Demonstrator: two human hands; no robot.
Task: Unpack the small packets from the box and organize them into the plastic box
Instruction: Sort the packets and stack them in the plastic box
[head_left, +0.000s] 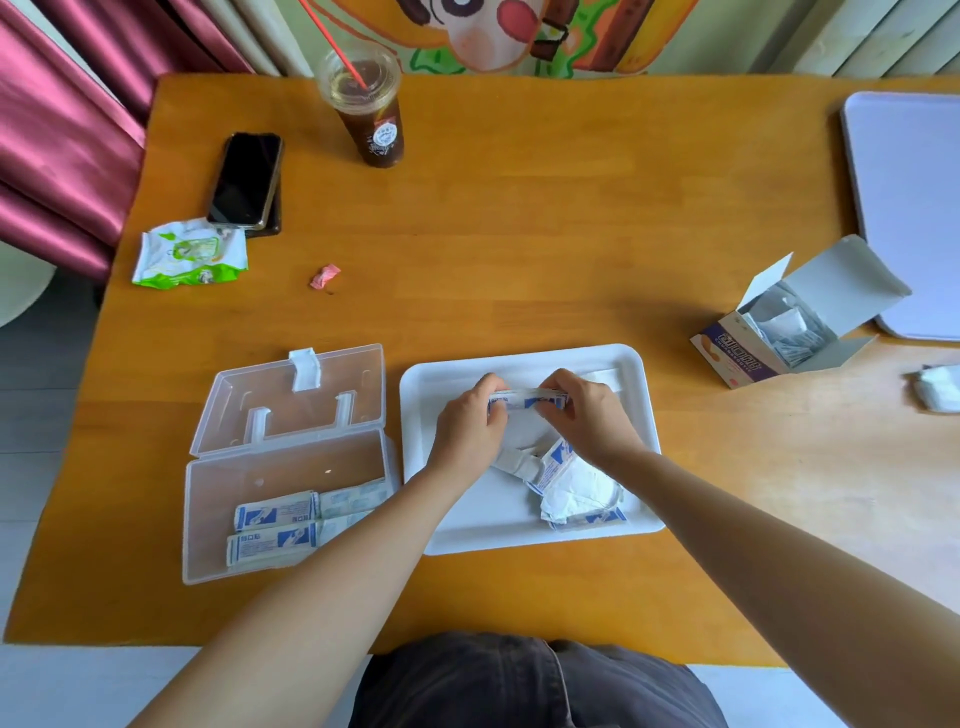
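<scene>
Above the white tray (519, 356) my left hand (470, 423) and right hand (589, 413) each pinch an end of the packets (527, 401), perhaps several stacked, grip curled snug; an uneven squeeze could spill them short of the plastic box (291, 470) left of the tray.

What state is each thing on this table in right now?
plastic box: lid open, some packets inside.
cardboard box: flaps open, not empty.
tray: holds a loose packet pile.
bundle: pinched between both hands over the tray.
left hand: grips the bundle.
right hand: grips the bundle.
cup: lidded, straw in.
</scene>
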